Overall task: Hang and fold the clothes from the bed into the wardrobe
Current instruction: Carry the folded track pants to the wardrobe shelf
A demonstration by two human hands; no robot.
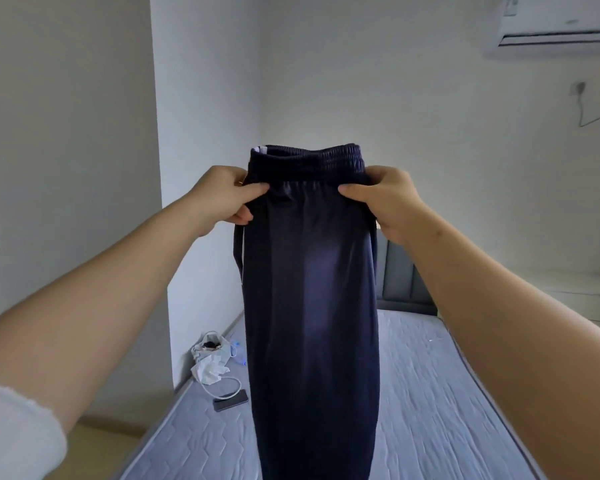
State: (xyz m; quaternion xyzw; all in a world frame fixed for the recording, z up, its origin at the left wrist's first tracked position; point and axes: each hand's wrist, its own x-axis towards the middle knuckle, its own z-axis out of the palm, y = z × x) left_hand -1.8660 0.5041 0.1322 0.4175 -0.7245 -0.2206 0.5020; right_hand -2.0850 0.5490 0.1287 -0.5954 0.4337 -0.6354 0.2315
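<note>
Mattress [430,393] beneath navy trousers [309,289] in hands [222,199] [385,202]

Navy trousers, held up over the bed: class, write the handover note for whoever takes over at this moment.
Left hand: fingers pinch the left side of the navy trousers, just under the elastic waistband.
Right hand: pinches the right side at the same height.
The trousers hang straight down above the bare mattress; their lower end is out of frame. A phone lies on the mattress.
Done: trousers picked up.
Left: fold or hang them and put them in the wardrobe, which is not in view.
</note>
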